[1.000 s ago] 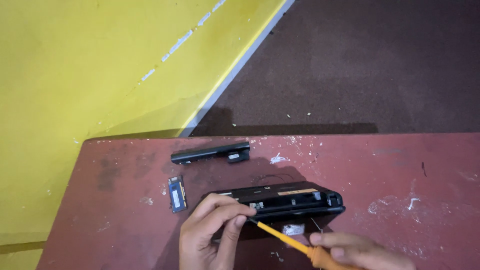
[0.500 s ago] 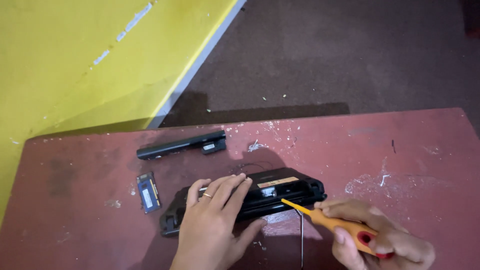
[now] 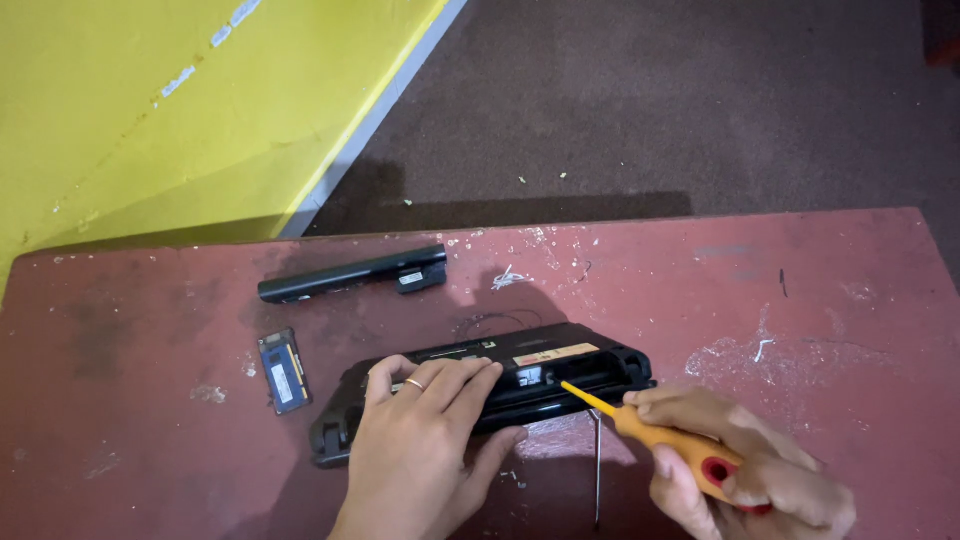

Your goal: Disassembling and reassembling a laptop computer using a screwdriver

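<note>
Fingers of my left hand (image 3: pixel 425 440) lie flat on the black laptop base (image 3: pixel 480 392), pressing it to the red table (image 3: pixel 820 330). My right hand (image 3: pixel 745 475) has its grip closed around an orange-handled screwdriver (image 3: pixel 650 432), its tip touching the base's open slot. Well apart on the table lie a long black battery (image 3: pixel 352 274) and a memory module (image 3: pixel 285 370).
</note>
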